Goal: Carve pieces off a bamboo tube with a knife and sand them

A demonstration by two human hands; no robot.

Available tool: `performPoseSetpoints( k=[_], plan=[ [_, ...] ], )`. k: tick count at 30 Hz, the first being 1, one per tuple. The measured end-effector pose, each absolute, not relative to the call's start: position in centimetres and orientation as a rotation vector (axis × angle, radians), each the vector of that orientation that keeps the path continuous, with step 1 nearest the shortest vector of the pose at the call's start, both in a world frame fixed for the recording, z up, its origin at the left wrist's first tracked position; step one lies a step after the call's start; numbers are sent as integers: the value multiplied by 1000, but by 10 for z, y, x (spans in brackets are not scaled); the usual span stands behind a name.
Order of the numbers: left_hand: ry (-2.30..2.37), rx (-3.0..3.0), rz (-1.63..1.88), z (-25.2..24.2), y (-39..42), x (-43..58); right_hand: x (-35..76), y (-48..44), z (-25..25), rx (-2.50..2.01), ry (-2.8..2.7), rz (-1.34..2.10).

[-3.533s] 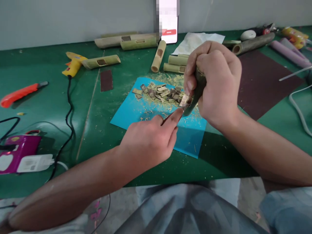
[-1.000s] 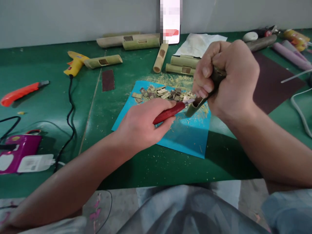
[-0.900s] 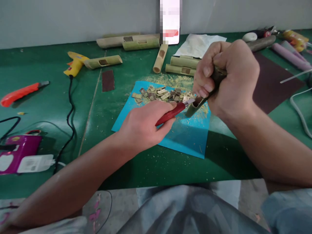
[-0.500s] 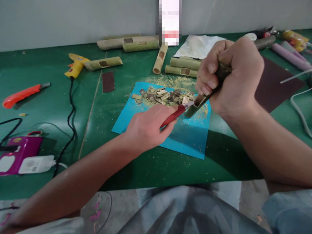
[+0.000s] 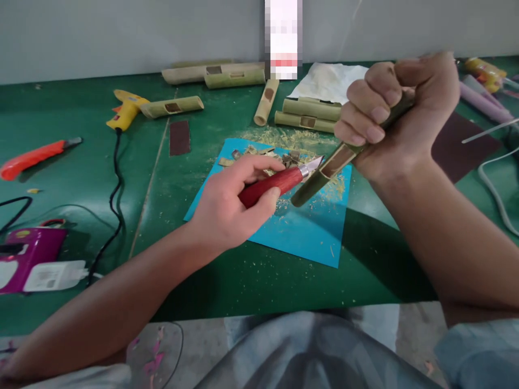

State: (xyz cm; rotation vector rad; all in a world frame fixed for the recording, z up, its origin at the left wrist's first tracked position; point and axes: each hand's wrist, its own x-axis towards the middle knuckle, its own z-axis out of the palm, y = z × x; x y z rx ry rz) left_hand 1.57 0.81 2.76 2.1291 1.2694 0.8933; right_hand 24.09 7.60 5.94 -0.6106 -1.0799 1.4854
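My left hand (image 5: 231, 202) grips a carving knife (image 5: 273, 185) by its red wooden handle, the short blade pointing up and right. Just right of the blade is a bamboo tube (image 5: 310, 189) with a rectangular opening cut in its side. My right hand (image 5: 399, 108) is wrapped round the tube's upper part, holding it tilted with the lower end toward the left. The blade tip looks close to the tube; whether they touch I cannot tell. Below lies a blue sheet (image 5: 300, 246) strewn with bamboo chips (image 5: 294, 156) and shavings, partly hidden by my left hand.
Several cut bamboo tubes (image 5: 235, 77) lie along the back, near a white cloth (image 5: 328, 81). On the left are a yellow glue gun (image 5: 128, 111), an orange utility knife (image 5: 36, 158) and a purple power strip (image 5: 38, 246). Dark sandpaper (image 5: 466, 143) lies at right.
The knife blade has come away from the opening in the tube, and my left hand has shifted left with looser fingers. My right hand has moved right, exposing more of the tube.
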Motion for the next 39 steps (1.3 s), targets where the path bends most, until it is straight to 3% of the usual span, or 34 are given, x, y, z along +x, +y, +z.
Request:
performPoseSetpoints(
  k=[10, 22, 30, 35, 39],
  plan=[
    [1174, 1882, 907, 25, 8, 19, 250, 97, 36, -309, -972, 1708],
    [1148, 1900, 711, 23, 2, 30, 241, 88, 36, -189, -642, 1726],
    [1181, 1643, 1170, 15, 25, 14, 240, 87, 46, -347, -631, 1627],
    [993, 1489, 1488, 14, 42, 1, 254, 98, 49, -712, -1089, 1398],
    [957, 1598, 1532, 22, 43, -4, 244, 83, 51, -876, -1492, 1326]
  ],
)
